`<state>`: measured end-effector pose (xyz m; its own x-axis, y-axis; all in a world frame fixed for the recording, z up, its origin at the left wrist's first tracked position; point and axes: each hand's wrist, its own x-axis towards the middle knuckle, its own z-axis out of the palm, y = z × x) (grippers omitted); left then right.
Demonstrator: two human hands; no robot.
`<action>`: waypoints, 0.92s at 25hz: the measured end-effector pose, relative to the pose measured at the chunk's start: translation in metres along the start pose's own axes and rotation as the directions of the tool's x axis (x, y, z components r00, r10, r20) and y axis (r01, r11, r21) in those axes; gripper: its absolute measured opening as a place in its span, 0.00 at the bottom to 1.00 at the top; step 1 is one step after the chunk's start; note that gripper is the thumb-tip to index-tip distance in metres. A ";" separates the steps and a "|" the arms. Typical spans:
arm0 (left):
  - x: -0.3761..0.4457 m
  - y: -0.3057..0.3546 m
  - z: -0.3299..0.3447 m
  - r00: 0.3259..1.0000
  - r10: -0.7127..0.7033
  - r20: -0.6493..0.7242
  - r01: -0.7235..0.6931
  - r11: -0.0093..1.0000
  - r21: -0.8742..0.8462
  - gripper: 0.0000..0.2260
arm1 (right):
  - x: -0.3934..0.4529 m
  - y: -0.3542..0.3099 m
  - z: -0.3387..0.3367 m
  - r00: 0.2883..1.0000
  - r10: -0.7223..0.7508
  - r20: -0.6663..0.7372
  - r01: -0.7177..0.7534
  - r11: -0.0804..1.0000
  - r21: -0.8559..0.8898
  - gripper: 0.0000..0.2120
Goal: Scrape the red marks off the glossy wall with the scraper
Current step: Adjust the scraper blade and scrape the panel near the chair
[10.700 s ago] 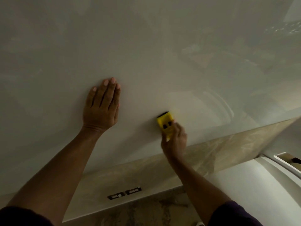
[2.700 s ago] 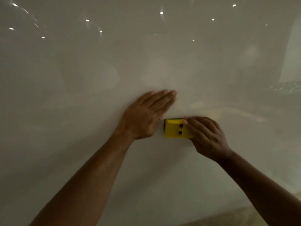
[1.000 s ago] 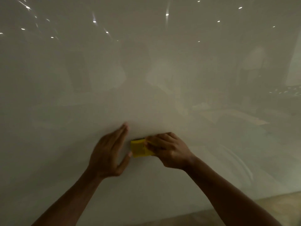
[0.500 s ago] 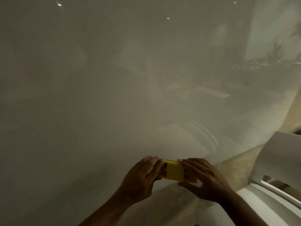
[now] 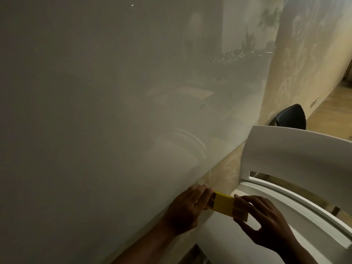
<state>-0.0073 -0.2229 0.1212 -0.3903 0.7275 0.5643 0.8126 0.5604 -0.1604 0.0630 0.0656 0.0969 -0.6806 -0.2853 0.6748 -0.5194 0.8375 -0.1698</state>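
Currently: scraper off the glossy wall, near its lower edge.
Left hand: pinching scraper's blade end.
Right hand: gripping its body.
Red marks: none visible.
Advice: reseat the blade flat before you scrape.

Pretty dim and murky overall; the glossy wall is picking up soft reflections and pinpoint glare up top, and straight lines are bending near the edges.
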 end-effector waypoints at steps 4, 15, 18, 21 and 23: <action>0.011 -0.015 -0.008 0.997 0.072 -0.027 -0.070 0.996 0.055 0.24 | 0.032 -0.012 0.016 0.998 -0.044 -0.046 0.040 0.996 -0.082 0.30; 0.058 -0.170 -0.235 0.972 -0.148 -0.183 0.233 0.708 0.667 0.31 | 0.204 -0.116 0.081 0.932 0.167 -0.320 -0.119 0.979 0.164 0.34; 0.066 -0.189 -0.283 0.964 -0.146 -0.221 0.264 0.606 0.751 0.30 | 0.234 -0.139 0.094 0.902 0.181 -0.391 -0.126 0.979 0.161 0.39; 0.072 -0.197 -0.320 0.962 -0.139 -0.234 0.271 0.572 0.774 0.29 | 0.254 -0.156 0.102 0.868 0.208 -0.451 -0.130 0.971 0.199 0.36; 0.073 -0.198 -0.330 0.968 -0.128 -0.218 0.252 0.561 0.789 0.29 | 0.265 -0.168 0.107 0.843 0.265 -0.469 -0.151 0.952 0.265 0.34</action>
<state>-0.0540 -0.4115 0.4618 -0.3869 0.5460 0.7431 0.0163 0.8098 -0.5865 -0.0851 -0.2008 0.2270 -0.4685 0.1998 0.8606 -0.5286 0.7171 -0.4543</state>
